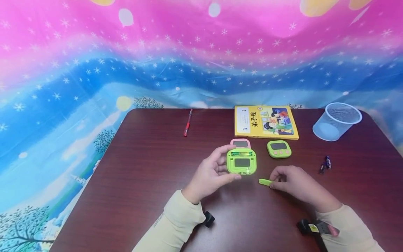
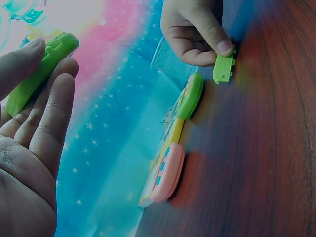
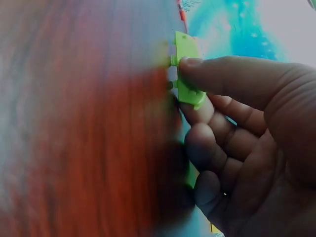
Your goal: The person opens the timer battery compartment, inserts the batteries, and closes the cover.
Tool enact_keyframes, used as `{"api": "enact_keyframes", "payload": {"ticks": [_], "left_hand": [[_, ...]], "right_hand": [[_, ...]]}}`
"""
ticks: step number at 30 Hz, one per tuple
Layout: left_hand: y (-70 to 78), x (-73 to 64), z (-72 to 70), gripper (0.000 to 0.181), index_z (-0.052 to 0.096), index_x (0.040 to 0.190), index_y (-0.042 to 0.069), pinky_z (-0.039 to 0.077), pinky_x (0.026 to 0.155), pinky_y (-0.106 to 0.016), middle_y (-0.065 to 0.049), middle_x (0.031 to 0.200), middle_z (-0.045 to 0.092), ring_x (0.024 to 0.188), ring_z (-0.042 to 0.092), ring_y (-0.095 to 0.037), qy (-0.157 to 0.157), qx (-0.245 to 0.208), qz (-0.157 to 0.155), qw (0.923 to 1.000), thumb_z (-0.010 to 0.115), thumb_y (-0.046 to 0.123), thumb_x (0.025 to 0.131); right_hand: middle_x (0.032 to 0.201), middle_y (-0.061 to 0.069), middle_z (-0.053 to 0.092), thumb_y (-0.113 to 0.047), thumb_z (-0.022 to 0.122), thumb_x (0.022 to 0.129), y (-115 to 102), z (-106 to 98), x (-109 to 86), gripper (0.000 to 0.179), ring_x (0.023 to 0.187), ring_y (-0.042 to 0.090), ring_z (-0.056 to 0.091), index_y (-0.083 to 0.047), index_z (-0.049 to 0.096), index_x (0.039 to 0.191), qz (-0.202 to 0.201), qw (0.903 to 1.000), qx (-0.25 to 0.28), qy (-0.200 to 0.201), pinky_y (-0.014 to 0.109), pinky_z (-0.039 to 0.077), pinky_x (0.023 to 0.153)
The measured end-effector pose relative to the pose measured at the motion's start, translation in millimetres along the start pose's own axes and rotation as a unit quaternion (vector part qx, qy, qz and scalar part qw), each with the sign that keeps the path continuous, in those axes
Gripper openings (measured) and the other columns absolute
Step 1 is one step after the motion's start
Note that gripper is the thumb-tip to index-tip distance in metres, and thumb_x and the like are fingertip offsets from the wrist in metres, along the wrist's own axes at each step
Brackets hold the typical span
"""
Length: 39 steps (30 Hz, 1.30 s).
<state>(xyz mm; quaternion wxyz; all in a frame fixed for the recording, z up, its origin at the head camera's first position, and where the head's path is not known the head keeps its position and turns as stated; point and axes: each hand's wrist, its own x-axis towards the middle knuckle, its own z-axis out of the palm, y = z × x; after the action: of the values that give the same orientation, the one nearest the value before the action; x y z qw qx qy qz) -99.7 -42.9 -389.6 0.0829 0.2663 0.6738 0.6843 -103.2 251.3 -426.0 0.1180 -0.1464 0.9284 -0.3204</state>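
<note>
In the head view my left hand grips a green digital timer by its edges, back side facing me. Its battery compartment is uncovered, and a green battery lies across it. My right hand pinches a small green battery cover between thumb and fingers, to the right of the timer and apart from it. The cover's little tabs show in the right wrist view, where the thumb presses on the cover. A pink timer lies partly hidden behind the held one.
Another green timer lies on the dark wooden table. Small dark batteries lie at the right. Farther back are a yellow book, a red pen and a tilted wire mesh basket. A patterned cloth hangs behind.
</note>
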Motion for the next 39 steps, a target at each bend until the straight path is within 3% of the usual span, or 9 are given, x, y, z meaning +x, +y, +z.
{"api": "enact_keyframes", "payload": {"ticks": [5, 11, 17, 25, 39], "left_hand": [[-1.1, 0.3, -0.1, 0.077, 0.042, 0.147, 0.008, 0.060, 0.085, -0.035, -0.017, 0.123, 0.068, 0.099, 0.072, -0.015, -0.002, 0.004, -0.002, 1.0000, 0.079, -0.006, 0.082], [-2.1, 0.5, 0.0, 0.078, 0.043, 0.147, 0.012, 0.060, 0.086, -0.034, -0.015, 0.123, 0.068, 0.099, 0.072, -0.016, -0.001, 0.013, -0.005, 0.9999, 0.080, -0.006, 0.081], [-3.5, 0.6, 0.9, 0.078, 0.042, 0.148, 0.009, 0.060, 0.086, -0.033, -0.017, 0.122, 0.069, 0.098, 0.072, -0.015, -0.002, 0.018, -0.008, 0.9998, 0.080, -0.005, 0.081], [-4.1, 1.3, 1.9, 0.078, 0.041, 0.148, 0.009, 0.060, 0.085, -0.034, -0.019, 0.123, 0.068, 0.099, 0.072, -0.014, -0.007, 0.011, -0.009, 0.9999, 0.079, -0.006, 0.081], [-2.6, 0.0, 6.1, 0.078, 0.045, 0.146, 0.021, 0.059, 0.087, -0.035, -0.014, 0.122, 0.070, 0.099, 0.072, -0.013, -0.015, 0.017, -0.028, 0.9993, 0.081, -0.002, 0.082]], "right_hand": [[0.074, -0.009, 0.064, -0.017, 0.079, 0.085, 1.9, -4.8, -0.3, 0.009, 0.069, 0.009, 0.058, -0.020, 0.071, 0.086, 0.001, 0.9994, 0.034, 0.003, 0.025, 0.049, 0.063], [0.077, -0.005, 0.068, -0.021, 0.080, 0.087, -10.5, -16.5, -3.9, 0.009, 0.070, 0.011, 0.059, -0.018, 0.073, 0.092, 0.005, 0.9971, 0.066, 0.038, 0.026, 0.049, 0.063], [0.080, -0.004, 0.068, -0.024, 0.080, 0.088, -29.8, -26.0, -9.7, 0.013, 0.074, 0.013, 0.059, -0.017, 0.074, 0.097, -0.005, 0.9922, 0.073, 0.101, 0.025, 0.049, 0.063], [0.084, -0.003, 0.071, -0.016, 0.080, 0.087, -50.0, -32.8, -13.6, 0.013, 0.073, 0.012, 0.060, -0.015, 0.074, 0.099, -0.027, 0.9781, 0.098, 0.181, 0.022, 0.050, 0.060], [0.088, -0.008, 0.072, -0.011, 0.080, 0.087, -67.1, -43.5, -18.1, 0.016, 0.068, 0.014, 0.060, -0.011, 0.074, 0.102, -0.032, 0.9664, 0.137, 0.215, 0.022, 0.049, 0.056]]}}
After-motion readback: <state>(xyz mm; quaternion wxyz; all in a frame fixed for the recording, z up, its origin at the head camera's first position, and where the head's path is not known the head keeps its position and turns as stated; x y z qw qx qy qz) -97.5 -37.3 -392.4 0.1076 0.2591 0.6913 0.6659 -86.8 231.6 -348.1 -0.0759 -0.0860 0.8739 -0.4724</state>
